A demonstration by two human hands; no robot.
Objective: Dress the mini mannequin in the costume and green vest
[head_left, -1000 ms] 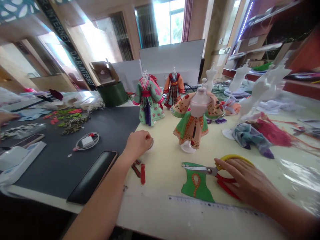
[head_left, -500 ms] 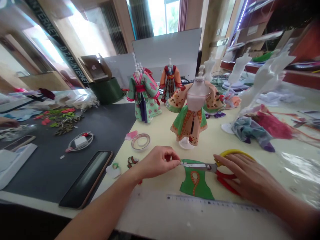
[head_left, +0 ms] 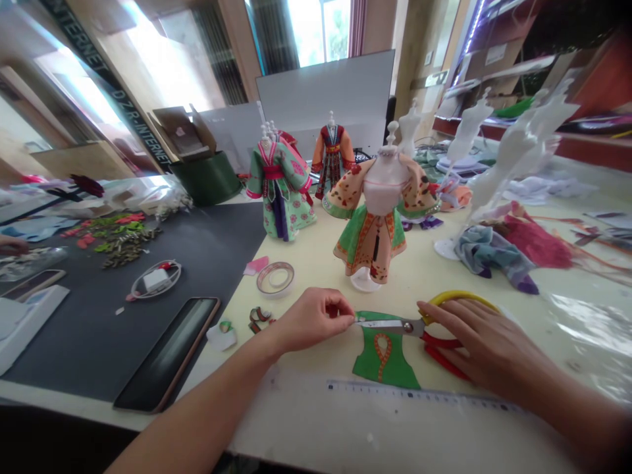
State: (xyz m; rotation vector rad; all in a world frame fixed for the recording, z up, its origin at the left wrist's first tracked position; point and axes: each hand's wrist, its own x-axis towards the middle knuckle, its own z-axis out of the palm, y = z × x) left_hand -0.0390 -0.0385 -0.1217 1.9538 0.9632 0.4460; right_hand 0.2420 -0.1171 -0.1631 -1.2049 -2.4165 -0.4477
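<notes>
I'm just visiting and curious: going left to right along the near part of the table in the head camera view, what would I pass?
Phone → small round tag → left hand pinching the scissors' tip → green fabric piece → scissors → right hand resting on the scissors' handles.

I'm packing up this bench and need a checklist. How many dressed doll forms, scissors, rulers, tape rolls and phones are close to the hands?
Dressed doll forms: 3
Scissors: 1
Rulers: 1
Tape rolls: 1
Phones: 1
Total: 7
</notes>
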